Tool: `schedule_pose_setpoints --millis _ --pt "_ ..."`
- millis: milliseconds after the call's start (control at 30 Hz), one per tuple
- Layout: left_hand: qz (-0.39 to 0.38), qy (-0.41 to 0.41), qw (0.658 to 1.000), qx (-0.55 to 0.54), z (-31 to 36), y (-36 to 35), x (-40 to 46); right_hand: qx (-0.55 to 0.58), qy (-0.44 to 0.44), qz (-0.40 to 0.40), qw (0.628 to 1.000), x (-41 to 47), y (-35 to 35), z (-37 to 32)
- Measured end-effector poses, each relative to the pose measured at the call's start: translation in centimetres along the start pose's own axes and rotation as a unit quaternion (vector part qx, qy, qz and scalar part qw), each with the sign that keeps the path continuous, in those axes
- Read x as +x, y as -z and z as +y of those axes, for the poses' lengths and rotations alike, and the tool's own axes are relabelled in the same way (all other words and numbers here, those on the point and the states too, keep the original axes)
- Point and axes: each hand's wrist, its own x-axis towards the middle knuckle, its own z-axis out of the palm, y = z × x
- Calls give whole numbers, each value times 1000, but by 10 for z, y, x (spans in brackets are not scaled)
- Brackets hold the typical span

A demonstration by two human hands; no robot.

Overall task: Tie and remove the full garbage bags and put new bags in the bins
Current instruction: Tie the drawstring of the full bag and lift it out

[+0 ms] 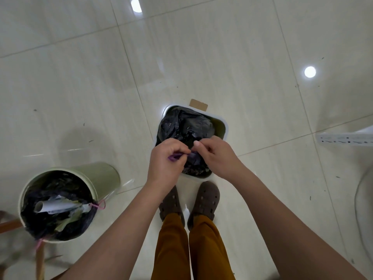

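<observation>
Over the square bin [223,126], both hands, left hand [168,160] and right hand [217,156], pinch the crinkled black bag's [185,124] purple drawstring [174,157].

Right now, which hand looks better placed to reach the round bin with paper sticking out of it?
Probably the left hand. The round bin stands on the person's left side, nearer that hand, while the right hand would have to cross the body. Both hands currently pinch the purple drawstring over the square bin's black bag.

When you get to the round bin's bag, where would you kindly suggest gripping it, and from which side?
Probably by the pink drawstring looped outside the round bin at its rim, coming from above on that side. The black bag is stuffed with rolled paper, so its middle offers little loose plastic.
</observation>
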Motion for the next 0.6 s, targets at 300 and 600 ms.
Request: schedule_pose_setpoints --millis 300,600 --pt "-16 -31 999 -25 1 0 -1 260 -163 -67 949 -3 -9 -4" --pt "29 -46 999 3 -2 -1 2 509 -176 -27 842 -14 -11 -10"
